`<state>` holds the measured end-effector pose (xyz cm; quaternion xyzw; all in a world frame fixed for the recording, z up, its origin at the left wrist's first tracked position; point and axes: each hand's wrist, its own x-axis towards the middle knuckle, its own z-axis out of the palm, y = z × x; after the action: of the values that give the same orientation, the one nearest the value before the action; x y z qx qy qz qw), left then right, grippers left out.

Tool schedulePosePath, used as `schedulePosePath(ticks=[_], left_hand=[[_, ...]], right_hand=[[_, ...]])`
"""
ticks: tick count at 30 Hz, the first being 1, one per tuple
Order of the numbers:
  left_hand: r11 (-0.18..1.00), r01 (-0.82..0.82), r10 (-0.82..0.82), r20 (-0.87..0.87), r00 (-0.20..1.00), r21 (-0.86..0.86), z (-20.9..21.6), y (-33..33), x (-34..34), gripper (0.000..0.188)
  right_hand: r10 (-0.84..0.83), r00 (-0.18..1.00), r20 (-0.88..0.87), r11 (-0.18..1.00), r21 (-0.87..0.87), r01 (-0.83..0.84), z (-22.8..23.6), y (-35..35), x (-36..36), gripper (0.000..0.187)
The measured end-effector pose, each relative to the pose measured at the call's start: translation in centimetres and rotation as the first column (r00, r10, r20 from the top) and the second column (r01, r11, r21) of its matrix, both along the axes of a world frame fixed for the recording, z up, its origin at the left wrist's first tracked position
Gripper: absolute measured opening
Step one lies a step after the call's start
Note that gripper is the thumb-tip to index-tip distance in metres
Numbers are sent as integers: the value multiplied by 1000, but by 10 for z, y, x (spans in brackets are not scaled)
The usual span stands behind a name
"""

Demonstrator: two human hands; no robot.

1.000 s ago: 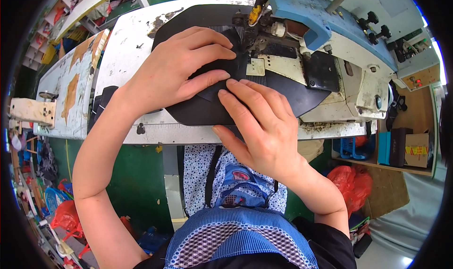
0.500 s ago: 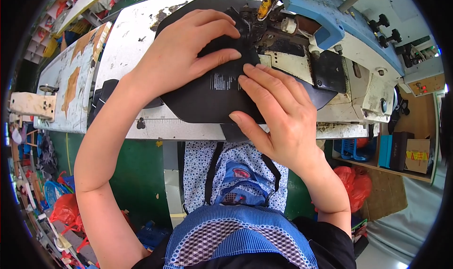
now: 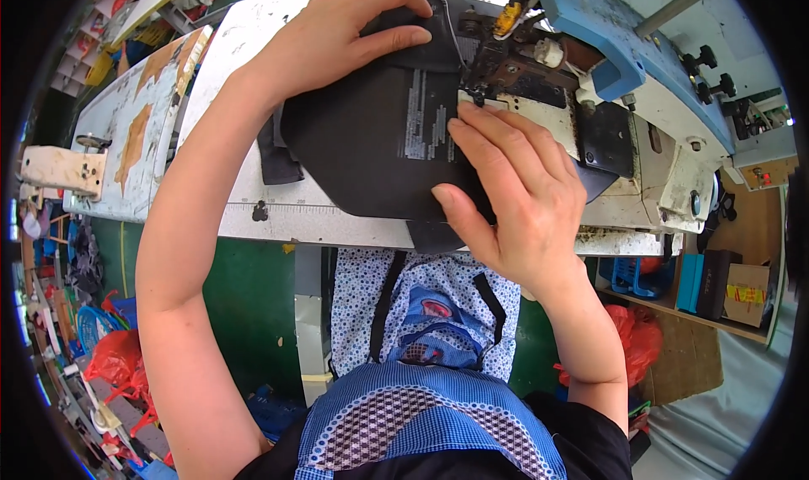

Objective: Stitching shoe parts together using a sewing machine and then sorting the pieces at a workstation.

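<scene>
Black panel: a flat dark piece (image 3: pixel 371 143) with a block of pale print is laid on the worktop (image 3: pixel 253 50), its far right corner fed under the needle of the sewing machine (image 3: pixel 607 50).
Long axis: the panel is seen to run roughly left to right, toward the needle.
Left hand: the left hand (image 3: pixel 337 33) is spread flat, palm down, on the panel's far left part; nothing is gripped, the piece is only pressed.
Right hand: the right hand (image 3: pixel 514 193) is laid flat with fingers extended over the panel's near right edge, fingertips just beside the needle; nothing is closed upon.
Key relation: the panel lies beneath and between both hands; the right hand is nearer the needle, the left farther out.
Change: compared with half a second ago, the panel is turned so its printed block stands beside the needle, and both hands are shifted with it.
Surroundings: a second dark strip (image 3: pixel 274 155) is left of the panel; a blue patterned apron (image 3: pixel 421 311) hangs below the worktop edge.
</scene>
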<state>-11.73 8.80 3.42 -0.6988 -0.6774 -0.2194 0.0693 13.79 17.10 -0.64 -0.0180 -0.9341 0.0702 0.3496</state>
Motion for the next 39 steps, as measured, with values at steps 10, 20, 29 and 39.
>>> schedulePosePath(ticks=[10, 20, 29, 39], left_hand=[[932, -347, 301, 749, 589, -102, -93, -84, -110, 21], [938, -298, 246, 267, 932, 176, -161, -133, 46, 33], [944, 161, -229, 220, 948, 287, -172, -100, 154, 25], [984, 142, -162, 210, 964, 109, -153, -93, 145, 40]], right_hand=[[176, 984, 27, 980, -100, -173, -55, -10, 74, 25], [186, 960, 207, 847, -530, -50, -123, -4, 52, 18], [104, 968, 230, 486, -861, 153, -127, -4, 33, 14], [342, 940, -13, 900, -281, -332, 54, -35, 74, 29]])
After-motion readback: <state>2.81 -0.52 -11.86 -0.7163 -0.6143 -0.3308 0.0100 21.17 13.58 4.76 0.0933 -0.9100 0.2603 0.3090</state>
